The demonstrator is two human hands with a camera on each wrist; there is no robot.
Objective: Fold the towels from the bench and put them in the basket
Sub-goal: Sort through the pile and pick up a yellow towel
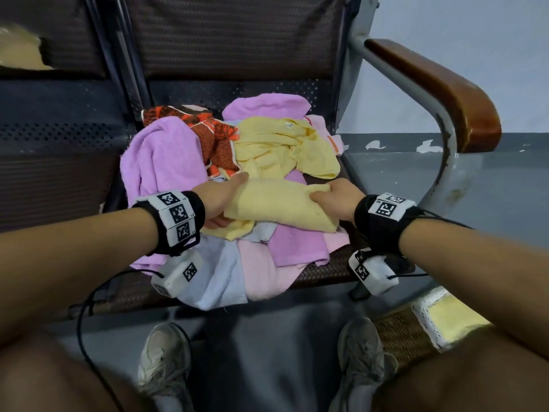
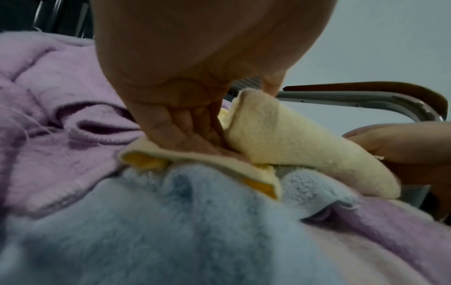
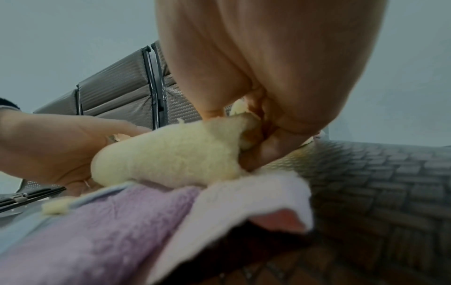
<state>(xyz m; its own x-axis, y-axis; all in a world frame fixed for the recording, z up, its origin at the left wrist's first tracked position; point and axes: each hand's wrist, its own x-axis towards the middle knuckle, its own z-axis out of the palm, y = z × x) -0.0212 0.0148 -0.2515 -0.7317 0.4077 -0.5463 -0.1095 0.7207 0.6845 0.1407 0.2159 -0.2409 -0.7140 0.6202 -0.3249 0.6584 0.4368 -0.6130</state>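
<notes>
Both hands' grip (image 1: 225,200) (image 1: 335,200) on yellow towel (image 1: 279,203) between.

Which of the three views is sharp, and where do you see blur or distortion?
Head view: the sharpest, evenly and dimly lit, with wide-angle bending of the bench armrest. Left wrist view: the yellow towel is fairly clear, the blue towel in front is soft. Right wrist view: the right hand and the woven seat are blurred.
</notes>
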